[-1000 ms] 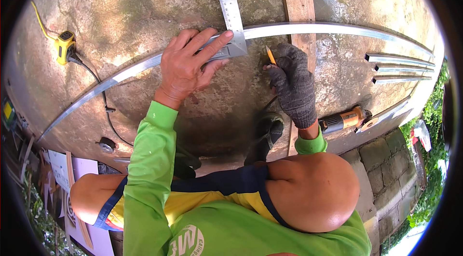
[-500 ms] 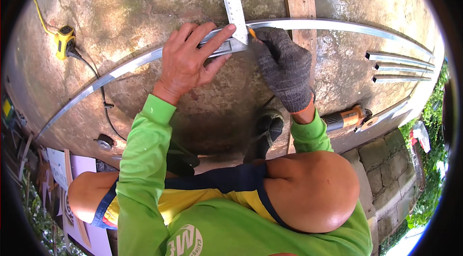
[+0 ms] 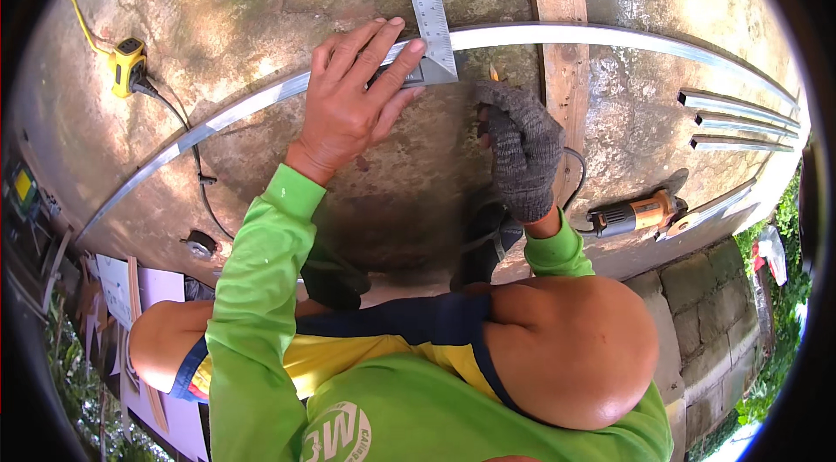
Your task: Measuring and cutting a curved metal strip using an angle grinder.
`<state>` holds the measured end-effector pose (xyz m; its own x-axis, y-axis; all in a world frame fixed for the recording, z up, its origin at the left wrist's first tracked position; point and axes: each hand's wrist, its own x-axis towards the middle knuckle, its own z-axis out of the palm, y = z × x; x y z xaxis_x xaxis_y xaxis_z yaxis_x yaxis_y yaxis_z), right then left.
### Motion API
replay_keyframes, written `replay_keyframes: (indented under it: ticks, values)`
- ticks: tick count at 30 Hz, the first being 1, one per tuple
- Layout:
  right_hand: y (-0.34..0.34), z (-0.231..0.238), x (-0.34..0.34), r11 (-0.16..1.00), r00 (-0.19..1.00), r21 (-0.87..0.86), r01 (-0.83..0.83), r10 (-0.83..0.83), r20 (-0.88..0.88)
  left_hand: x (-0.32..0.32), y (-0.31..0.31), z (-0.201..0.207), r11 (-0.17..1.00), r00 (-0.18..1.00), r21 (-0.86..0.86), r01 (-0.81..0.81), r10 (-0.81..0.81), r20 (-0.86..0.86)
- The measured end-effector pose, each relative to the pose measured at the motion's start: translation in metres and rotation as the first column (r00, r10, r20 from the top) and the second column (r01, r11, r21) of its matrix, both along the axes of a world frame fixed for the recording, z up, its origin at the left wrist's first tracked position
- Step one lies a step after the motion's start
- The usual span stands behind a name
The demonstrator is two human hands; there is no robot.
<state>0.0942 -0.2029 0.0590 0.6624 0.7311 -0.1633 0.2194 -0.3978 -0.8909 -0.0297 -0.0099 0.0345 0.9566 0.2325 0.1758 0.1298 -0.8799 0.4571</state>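
A long silvery metal tube (image 3: 610, 34) runs across the ground in front of me, bent by the lens. Against it lies a try square (image 3: 427, 0), its ruled blade crossing the tube and pointing away from me. My bare left hand (image 3: 348, 101) presses the square's stock to the tube's near side, fingers reaching over both; part of the stock is hidden under them. In a grey knit glove, my right hand (image 3: 522, 148) is closed just right of the square, apart from it. An orange pencil (image 3: 494, 74) pokes out past its fingers, mostly hidden.
A wooden board (image 3: 564, 0) lies under the tube. Three short metal tubes (image 3: 744, 124) rest at right, near an orange angle grinder (image 3: 636, 215). A yellow power socket (image 3: 129, 66) with a black cable (image 3: 198, 166) is at left. A dark disc (image 3: 200, 243) sits nearer.
My right hand has drawn back with the pencil, away from the square's corner toward me and slightly right. My left hand stays on the square. The whole view has shifted slightly.
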Motion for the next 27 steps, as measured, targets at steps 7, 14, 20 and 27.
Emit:
replay_keyframes:
  ticks: [7, 14, 20, 27]
  values:
    - [0.032, 0.007, 0.004, 0.96, 0.735, -0.266, 0.091, -0.245, -0.632, -0.001, -0.003, -0.001, 1.0, 0.999, 0.021, -0.006, 0.005, 0.037]
    - [0.039, -0.014, 0.006, 0.988, 0.62, -0.144, 0.056, -0.148, -0.77, 0.002, 0.006, 0.001, 0.999, 0.998, -0.004, 0.038, -0.038, 0.056]
    - [0.042, -0.02, 0.005, 0.99, 0.666, -0.138, 0.04, -0.129, -0.734, 0.006, 0.032, 0.011, 0.974, 0.979, -0.115, 0.196, -0.201, -0.035]
    - [0.04, -0.028, -0.003, 0.991, 0.674, -0.047, 0.128, -0.122, -0.729, 0.01, 0.043, 0.007, 0.929, 0.92, -0.212, 0.304, -0.344, -0.189]
